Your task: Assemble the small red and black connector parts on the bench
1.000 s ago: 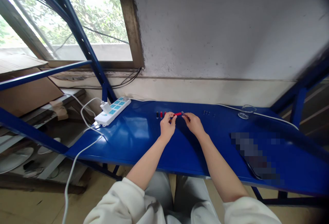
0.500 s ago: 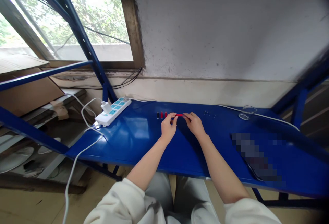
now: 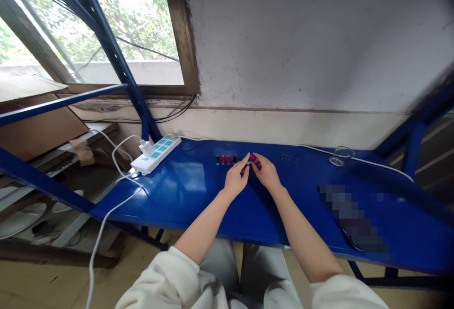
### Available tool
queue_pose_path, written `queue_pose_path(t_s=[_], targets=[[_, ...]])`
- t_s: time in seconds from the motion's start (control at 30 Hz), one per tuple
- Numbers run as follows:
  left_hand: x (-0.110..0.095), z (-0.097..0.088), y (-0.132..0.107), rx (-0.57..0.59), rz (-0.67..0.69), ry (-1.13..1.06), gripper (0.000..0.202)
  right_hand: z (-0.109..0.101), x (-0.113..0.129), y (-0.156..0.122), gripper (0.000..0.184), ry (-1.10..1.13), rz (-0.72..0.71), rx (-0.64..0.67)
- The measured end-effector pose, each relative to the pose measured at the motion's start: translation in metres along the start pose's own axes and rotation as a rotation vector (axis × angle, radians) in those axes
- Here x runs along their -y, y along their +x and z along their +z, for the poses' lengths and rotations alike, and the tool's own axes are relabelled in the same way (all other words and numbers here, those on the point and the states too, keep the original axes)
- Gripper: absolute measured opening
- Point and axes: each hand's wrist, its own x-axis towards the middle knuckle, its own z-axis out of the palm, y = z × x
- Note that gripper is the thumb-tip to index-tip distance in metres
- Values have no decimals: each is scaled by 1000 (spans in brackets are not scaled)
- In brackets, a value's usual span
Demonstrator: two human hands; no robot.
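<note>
A small red cylinder [image 3: 252,157] is tilted between my two hands above the blue table [image 3: 198,209]. My right hand [image 3: 266,172] pinches it between thumb and fingers. My left hand [image 3: 237,179] meets its left end with the fingertips; the thumb sits lower, and part of the grip is hidden. Just left of my left hand, a row of upright small cylinders stands on the table: a black one [image 3: 217,159], a red one [image 3: 223,159], another red one [image 3: 229,159] and another black one [image 3: 234,158]. Several tiny metal-looking pieces [image 3: 286,156] lie right of my right hand.
A white power strip [image 3: 156,154] with a plugged-in charger and white cable lies at the left. A clear round container [image 3: 336,160] rests near the back right. A dark pixelated object [image 3: 351,219] lies at the right. Blue frame posts [image 3: 413,150] flank the table.
The red cylinder has gone from level to tilted and moved slightly right. My left hand has shifted right, so the fourth cylinder, a black one, now shows. My fingers have changed position on the piece.
</note>
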Motion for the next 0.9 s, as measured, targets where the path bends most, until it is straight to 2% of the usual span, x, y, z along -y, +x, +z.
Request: queue_pose_path(t_s=[0.23,0.37,0.53,0.67,0.9], targets=[[-4,-2,2,-77,-10,-86,35,3,7,-1,23,58,6,37],[0,-7,6,-206,-111,-236,35,14,5,2,19,167,91,45],[10,-10,12,-366,-257,-361,25,33,-1,13,12,101,151,121],[16,-9,14,-397,-310,-413,23,44,-3,22,9,60,204,200],[20,-8,14,-387,-323,-409,23,56,-8,29,14,-76,172,186]])
